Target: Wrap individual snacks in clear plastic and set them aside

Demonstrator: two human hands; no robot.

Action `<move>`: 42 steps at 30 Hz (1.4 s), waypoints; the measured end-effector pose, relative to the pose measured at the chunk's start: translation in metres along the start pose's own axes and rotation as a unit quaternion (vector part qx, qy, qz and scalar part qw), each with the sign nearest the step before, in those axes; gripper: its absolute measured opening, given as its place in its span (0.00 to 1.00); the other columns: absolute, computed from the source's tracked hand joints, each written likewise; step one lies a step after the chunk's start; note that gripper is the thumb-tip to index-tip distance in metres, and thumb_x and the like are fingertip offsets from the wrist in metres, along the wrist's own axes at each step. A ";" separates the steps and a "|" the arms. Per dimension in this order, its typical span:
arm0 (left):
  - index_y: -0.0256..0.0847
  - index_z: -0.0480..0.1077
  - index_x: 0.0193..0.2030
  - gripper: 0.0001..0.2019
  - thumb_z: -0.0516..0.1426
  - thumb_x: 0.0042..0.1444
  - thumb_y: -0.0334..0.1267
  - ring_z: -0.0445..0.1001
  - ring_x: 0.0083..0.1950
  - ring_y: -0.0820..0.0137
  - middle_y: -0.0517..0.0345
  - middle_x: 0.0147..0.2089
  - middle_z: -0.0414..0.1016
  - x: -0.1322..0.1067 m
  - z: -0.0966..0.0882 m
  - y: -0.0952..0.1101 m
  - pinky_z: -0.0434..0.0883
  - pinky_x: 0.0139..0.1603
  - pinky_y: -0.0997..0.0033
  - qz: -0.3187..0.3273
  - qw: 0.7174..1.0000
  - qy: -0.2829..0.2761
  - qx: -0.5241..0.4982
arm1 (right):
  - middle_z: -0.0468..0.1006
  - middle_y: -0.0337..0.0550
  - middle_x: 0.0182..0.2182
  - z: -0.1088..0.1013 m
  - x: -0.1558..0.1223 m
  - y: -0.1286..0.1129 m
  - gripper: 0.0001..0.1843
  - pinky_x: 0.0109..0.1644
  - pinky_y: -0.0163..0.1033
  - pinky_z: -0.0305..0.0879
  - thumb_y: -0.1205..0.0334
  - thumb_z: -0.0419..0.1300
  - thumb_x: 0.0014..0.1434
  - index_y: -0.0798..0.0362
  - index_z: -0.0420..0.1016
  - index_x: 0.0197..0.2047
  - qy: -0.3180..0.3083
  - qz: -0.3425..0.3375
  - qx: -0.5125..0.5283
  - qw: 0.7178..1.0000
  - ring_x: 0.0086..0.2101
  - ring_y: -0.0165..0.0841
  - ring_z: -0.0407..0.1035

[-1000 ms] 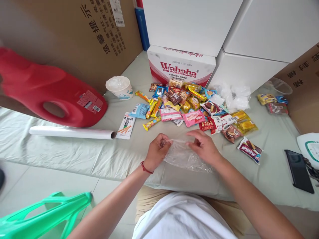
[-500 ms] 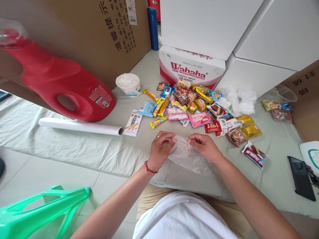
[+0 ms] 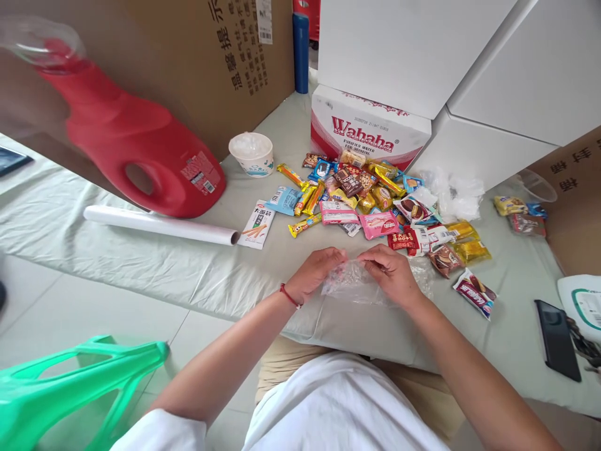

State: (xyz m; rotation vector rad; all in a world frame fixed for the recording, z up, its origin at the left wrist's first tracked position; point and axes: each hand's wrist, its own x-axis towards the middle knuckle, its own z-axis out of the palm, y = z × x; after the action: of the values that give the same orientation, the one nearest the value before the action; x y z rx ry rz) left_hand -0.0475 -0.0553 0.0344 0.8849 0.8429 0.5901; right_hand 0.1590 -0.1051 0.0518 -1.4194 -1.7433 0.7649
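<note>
My left hand (image 3: 315, 272) and my right hand (image 3: 390, 272) both pinch the top edge of a clear plastic bag (image 3: 353, 285) that lies crumpled on the pale green sheet (image 3: 188, 263) in front of me. The fingertips of the two hands are close together over the bag's mouth. A red cord is tied round my left wrist. Just beyond my hands lies a heap of wrapped snacks (image 3: 370, 200), among them a pink wafer pack (image 3: 378, 224) and a brown cake pack (image 3: 444, 260).
A red jug (image 3: 136, 144) lies at the left beside a white roll (image 3: 159, 224) and a paper cup (image 3: 251, 153). A Wahaha carton (image 3: 369, 128) and white boxes stand behind. A black phone (image 3: 556, 338) lies at the right, a green stool (image 3: 70, 391) at the lower left.
My hands have drawn closer together, bunching the bag's mouth between them. The camera has tilted and shifted, so everything sits a little further right and higher in view.
</note>
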 end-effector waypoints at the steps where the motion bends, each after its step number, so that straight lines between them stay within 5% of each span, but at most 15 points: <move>1: 0.38 0.74 0.36 0.25 0.67 0.47 0.60 0.68 0.31 0.73 0.60 0.32 0.71 -0.001 0.001 0.001 0.61 0.29 0.74 0.017 1.000 -0.012 0.020 | 0.79 0.43 0.37 0.000 0.001 -0.001 0.10 0.39 0.39 0.69 0.62 0.59 0.66 0.46 0.84 0.43 -0.003 -0.011 -0.010 1.000 0.36 0.34 0.74; 6: 0.36 0.76 0.32 0.21 0.71 0.43 0.54 0.65 0.31 0.74 0.61 0.29 0.71 -0.002 0.001 -0.003 0.60 0.34 0.73 0.069 0.996 0.015 0.047 | 0.79 0.43 0.39 0.002 0.002 0.000 0.11 0.42 0.39 0.71 0.65 0.59 0.66 0.46 0.83 0.44 0.002 -0.047 -0.029 0.998 0.38 0.33 0.75; 15: 0.38 0.71 0.32 0.23 0.65 0.50 0.59 0.66 0.32 0.73 0.60 0.32 0.71 -0.005 0.001 -0.006 0.60 0.30 0.74 0.044 0.998 0.041 0.024 | 0.79 0.44 0.44 0.001 -0.001 0.003 0.10 0.49 0.43 0.72 0.66 0.59 0.66 0.46 0.83 0.43 0.027 -0.084 -0.034 0.996 0.44 0.35 0.75; 21: 0.38 0.74 0.33 0.20 0.69 0.46 0.53 0.65 0.31 0.73 0.61 0.30 0.71 -0.005 0.001 -0.005 0.62 0.33 0.73 0.060 0.996 0.002 0.070 | 0.78 0.44 0.45 0.004 0.000 0.007 0.11 0.49 0.43 0.72 0.67 0.59 0.66 0.45 0.83 0.43 0.012 -0.094 -0.045 0.995 0.44 0.35 0.75; 31: 0.39 0.70 0.28 0.15 0.66 0.45 0.48 0.64 0.28 0.75 0.63 0.28 0.69 -0.003 0.001 -0.012 0.59 0.28 0.75 -0.014 0.999 0.043 -0.023 | 0.78 0.46 0.47 0.001 -0.001 0.011 0.10 0.50 0.44 0.73 0.65 0.58 0.67 0.45 0.82 0.43 -0.003 -0.094 -0.034 0.995 0.45 0.35 0.75; 37: 0.39 0.72 0.33 0.20 0.65 0.48 0.56 0.65 0.32 0.73 0.60 0.32 0.71 -0.001 0.006 -0.007 0.60 0.31 0.73 0.011 0.999 0.028 0.042 | 0.77 0.46 0.48 0.000 -0.004 0.013 0.11 0.49 0.43 0.73 0.66 0.57 0.68 0.45 0.81 0.44 -0.042 -0.120 -0.032 0.991 0.44 0.34 0.76; 42: 0.38 0.74 0.29 0.16 0.66 0.44 0.50 0.60 0.27 0.75 0.63 0.25 0.67 0.005 0.011 -0.006 0.54 0.28 0.73 -0.012 0.998 0.001 0.062 | 0.78 0.46 0.48 0.002 -0.004 0.011 0.12 0.49 0.43 0.74 0.65 0.57 0.68 0.44 0.82 0.45 -0.070 -0.143 -0.031 0.987 0.45 0.35 0.76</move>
State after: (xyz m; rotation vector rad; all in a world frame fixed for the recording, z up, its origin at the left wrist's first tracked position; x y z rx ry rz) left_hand -0.0351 -0.0591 0.0312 0.9855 0.8981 0.5209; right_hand 0.1640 -0.1062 0.0410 -1.1416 -2.0400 0.6727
